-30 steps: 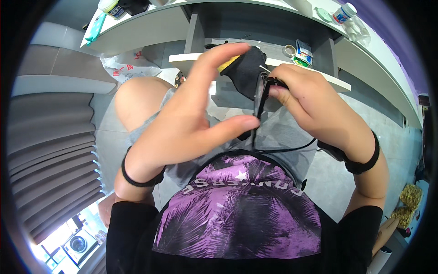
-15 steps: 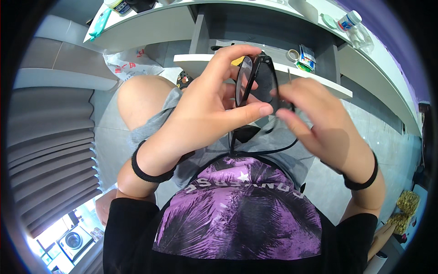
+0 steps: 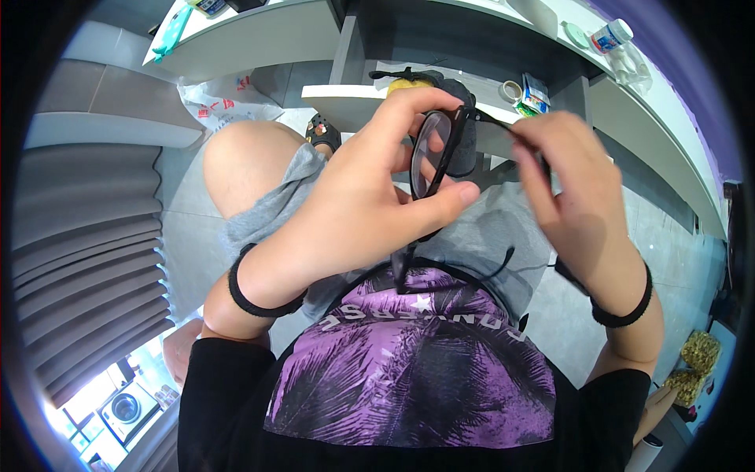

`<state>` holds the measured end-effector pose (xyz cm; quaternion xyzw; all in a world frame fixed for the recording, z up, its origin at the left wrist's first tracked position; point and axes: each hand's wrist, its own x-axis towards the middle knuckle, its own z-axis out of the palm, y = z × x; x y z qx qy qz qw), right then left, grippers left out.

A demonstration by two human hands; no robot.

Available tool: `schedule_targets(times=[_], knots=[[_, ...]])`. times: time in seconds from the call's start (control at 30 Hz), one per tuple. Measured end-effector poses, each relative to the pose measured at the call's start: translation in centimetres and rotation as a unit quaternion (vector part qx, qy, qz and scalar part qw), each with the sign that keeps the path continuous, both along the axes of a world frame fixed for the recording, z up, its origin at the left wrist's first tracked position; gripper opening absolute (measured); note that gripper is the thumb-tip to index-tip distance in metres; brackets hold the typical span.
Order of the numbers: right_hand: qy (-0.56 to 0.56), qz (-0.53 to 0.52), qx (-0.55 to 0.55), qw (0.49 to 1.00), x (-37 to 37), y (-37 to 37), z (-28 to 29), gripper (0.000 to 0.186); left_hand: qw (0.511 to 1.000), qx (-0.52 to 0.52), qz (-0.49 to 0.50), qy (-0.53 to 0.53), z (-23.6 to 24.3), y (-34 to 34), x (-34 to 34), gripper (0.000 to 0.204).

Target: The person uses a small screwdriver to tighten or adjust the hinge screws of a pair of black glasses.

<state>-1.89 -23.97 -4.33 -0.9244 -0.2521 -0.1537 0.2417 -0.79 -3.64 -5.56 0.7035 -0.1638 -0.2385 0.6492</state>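
Observation:
A pair of black-framed glasses (image 3: 432,153) is held up in front of me. My left hand (image 3: 370,181) grips the frame, with the thumb below a clear lens and the index finger over its top. My right hand (image 3: 570,173) is slightly blurred, its fingers closed round the end of a black temple arm that stretches from the frame's upper corner. The other temple arm (image 3: 403,267) points down toward my shirt. Just behind the glasses shows a dark grey rounded thing (image 3: 465,145), partly covered by the frame, with a yellow piece (image 3: 409,85) beside it.
Ahead, an open drawer (image 3: 338,98) of a white desk holds a tape roll (image 3: 511,92) and small packets (image 3: 535,93). A white bottle (image 3: 612,36) stands on the desk's right. A plastic bag (image 3: 224,102) lies on the floor at left, near grey curtains (image 3: 86,259).
My right hand has moved up and right, from beside the lens rim to the temple arm's end. The glasses have shifted slightly right and down in my left hand.

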Motion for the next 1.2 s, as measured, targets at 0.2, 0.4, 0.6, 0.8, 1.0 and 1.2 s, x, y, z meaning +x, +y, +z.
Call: schedule_targets(times=[0.2,0.4,0.6,0.8,1.0,1.2], knots=[[-0.029,0.009,-0.04,0.999,1.0,-1.1,0.9,0.02,0.996,-0.068,-0.037,-0.043,-0.1,0.5,-0.1,0.071],[-0.004,0.048,-0.054,0.997,1.0,-1.5,0.6,0.02,0.985,-0.145,-0.065,0.073,0.5,0.7,-0.4,0.061],[0.037,0.058,-0.011,0.998,0.9,-1.4,0.6,0.019,0.965,-0.195,-0.05,0.168,0.1,0.5,-0.1,0.042],[0.042,0.083,0.0,0.996,0.6,-1.4,1.0,0.022,0.961,-0.208,-0.096,0.158,-0.2,0.7,0.0,0.036],[0.056,0.1,0.012,0.993,0.5,-1.7,1.2,0.032,0.947,-0.29,-0.078,0.116,-0.7,0.2,-0.9,0.032],[0.004,0.098,-0.032,0.995,0.4,-1.5,1.8,0.034,0.94,-0.275,-0.123,0.158,-0.2,0.1,-0.5,0.027]])
